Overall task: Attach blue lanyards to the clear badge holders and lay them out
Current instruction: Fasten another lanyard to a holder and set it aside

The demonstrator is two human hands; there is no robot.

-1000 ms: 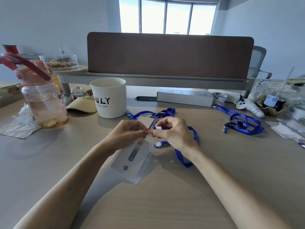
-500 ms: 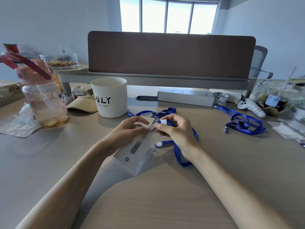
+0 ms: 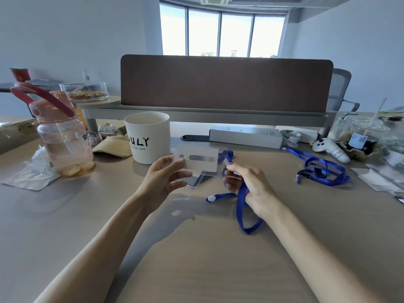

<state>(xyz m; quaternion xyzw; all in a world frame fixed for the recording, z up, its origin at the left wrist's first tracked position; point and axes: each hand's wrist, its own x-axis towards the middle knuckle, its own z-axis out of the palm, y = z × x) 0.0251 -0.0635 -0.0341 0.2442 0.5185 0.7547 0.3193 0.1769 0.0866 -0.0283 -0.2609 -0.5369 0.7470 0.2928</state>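
My left hand (image 3: 163, 179) holds a clear badge holder (image 3: 200, 162) by its left end, lifted above the desk and lying sideways with a white card inside. My right hand (image 3: 247, 186) grips the blue lanyard (image 3: 241, 206) at the holder's right end, where the clip meets it. The strap loops down over my wrist onto the desk, with a white round piece (image 3: 211, 198) at one end. A second blue lanyard (image 3: 321, 169) lies bunched on the desk to the right. More clear holders (image 3: 380, 180) lie at the far right edge.
A white cup (image 3: 148, 138) stands just behind my left hand. A pink water bottle (image 3: 63, 136) and a crumpled plastic bag (image 3: 32, 171) are on the left. A long white box (image 3: 244, 136), a tape roll (image 3: 291, 137), a white controller (image 3: 330, 148) and a drink cup (image 3: 363, 138) line the back.
The badge holder went from hanging down near the desk to raised and turned sideways. My hands moved apart and up, and the camera tilted upward.
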